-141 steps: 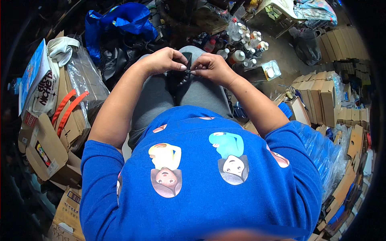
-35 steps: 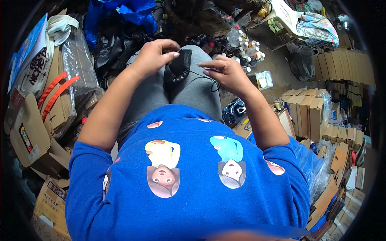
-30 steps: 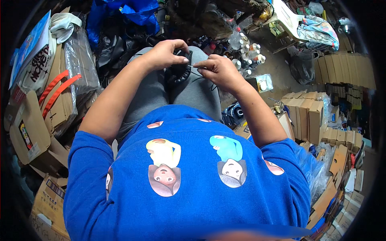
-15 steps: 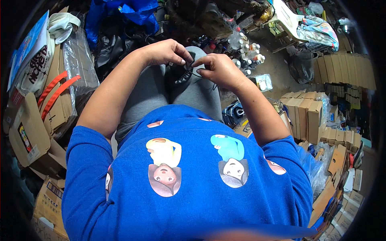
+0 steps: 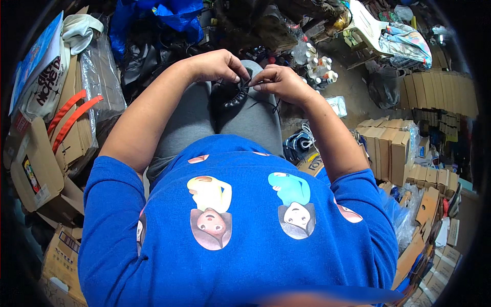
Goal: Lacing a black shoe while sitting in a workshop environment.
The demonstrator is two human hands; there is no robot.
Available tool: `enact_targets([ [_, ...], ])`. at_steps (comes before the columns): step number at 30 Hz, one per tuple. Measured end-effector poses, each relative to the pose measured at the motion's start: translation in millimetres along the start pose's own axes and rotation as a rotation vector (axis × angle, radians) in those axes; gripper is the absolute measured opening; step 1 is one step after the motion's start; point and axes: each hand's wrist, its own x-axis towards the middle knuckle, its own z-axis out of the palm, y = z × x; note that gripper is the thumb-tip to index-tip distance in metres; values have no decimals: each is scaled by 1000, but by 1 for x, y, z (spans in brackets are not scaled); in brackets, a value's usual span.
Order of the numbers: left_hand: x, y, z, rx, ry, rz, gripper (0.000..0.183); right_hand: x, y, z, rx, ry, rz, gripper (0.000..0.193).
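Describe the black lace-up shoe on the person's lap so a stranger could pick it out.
Start at the blue T-shirt, then go up to the grey trousers beyond its hem. There, by the left hand and right hand, lies the black lace-up shoe. Unlike the dark heap at upper left, it lies on the trousers, a thin black lace trailing to the right.

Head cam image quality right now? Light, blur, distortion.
Head view: corners fall to black, and the row of cardboard at right curves. Head view: the blue shirt is well lit and sharp, while the black shoe loses detail in its darker parts. Head view: the white plastic chair looks nearly washed out; a patch along the bottom edge is blurred.
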Motion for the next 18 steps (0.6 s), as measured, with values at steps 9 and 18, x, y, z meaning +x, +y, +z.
enact_targets([
  [9,7,6,3,24,21,13,21,-3,-6,9,-63,45,-36,16],
  [18,8,9,0,134,-46,41,25,-2,15,2,108,-21,46,17],
])
